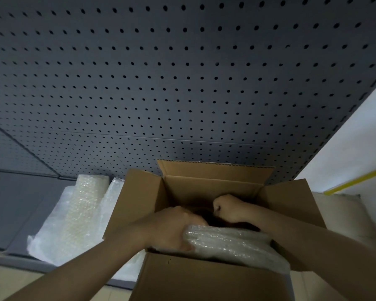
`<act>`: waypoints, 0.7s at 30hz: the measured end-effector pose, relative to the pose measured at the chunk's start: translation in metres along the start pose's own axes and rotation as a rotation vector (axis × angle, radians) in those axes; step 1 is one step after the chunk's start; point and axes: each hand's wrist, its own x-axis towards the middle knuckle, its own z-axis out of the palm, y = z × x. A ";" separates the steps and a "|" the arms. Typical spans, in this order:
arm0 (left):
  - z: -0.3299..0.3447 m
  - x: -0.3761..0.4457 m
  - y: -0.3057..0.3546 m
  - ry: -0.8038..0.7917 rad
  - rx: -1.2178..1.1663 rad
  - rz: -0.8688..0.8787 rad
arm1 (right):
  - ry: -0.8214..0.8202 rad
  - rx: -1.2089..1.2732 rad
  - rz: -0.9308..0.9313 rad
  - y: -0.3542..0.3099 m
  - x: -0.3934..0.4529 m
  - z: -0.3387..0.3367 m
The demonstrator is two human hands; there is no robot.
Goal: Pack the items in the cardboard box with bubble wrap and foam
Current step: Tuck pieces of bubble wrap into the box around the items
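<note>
One cardboard box (204, 276), brown, flaps open, stands nearest the person. One bubble wrap sheet (230, 242), clear and crinkled, lies over its near rim and into the opening. Two hands are inside the box. The left hand (172, 227) grips the sheet's left edge, fingers curled round it. The right hand (226, 208) is curled into a fist deeper in; whether it holds anything cannot be told. Left of the box lie one bubble wrap roll (85, 205) and white foam sheets (50, 240), count unclear. Behind stands one grey pegboard (182, 83).
</note>
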 end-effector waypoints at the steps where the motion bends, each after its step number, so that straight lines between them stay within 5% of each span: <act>1: 0.001 0.001 0.000 -0.017 -0.012 0.002 | 0.004 0.050 0.023 0.002 -0.001 -0.004; 13: 0.012 0.013 -0.006 -0.199 -0.078 -0.034 | -0.087 0.160 0.066 0.007 -0.008 -0.010; 21: 0.023 0.018 -0.014 -0.017 -0.001 -0.009 | 0.117 -0.223 -0.169 -0.006 -0.044 -0.013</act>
